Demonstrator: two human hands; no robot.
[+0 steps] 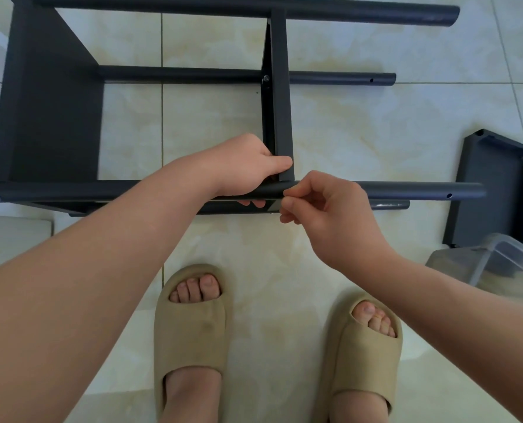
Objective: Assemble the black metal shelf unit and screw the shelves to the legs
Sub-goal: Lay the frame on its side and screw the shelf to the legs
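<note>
the black shelf unit (53, 117) lay on its side on the tiled floor (376, 117), with its legs running left to right. the left hand (245, 166) clamped the near corner of the middle shelf (281, 117) against the near leg (406, 190), thumb across the shelf edge and fingers curled under the tube. just to its right, the right hand (324, 209) had thumb and forefinger pinched tight at the joint. what they held was too small to make out, though it was probably a screw. the step looked like starting that fastener by hand. to do it well, the left hand should keep the shelf square so the holes line up, and the screw should go in straight and turn lightly at first, so it does not cross-thread. a loose shelf (495, 190) waited at the right, beside a plastic tub (498, 264).
</note>
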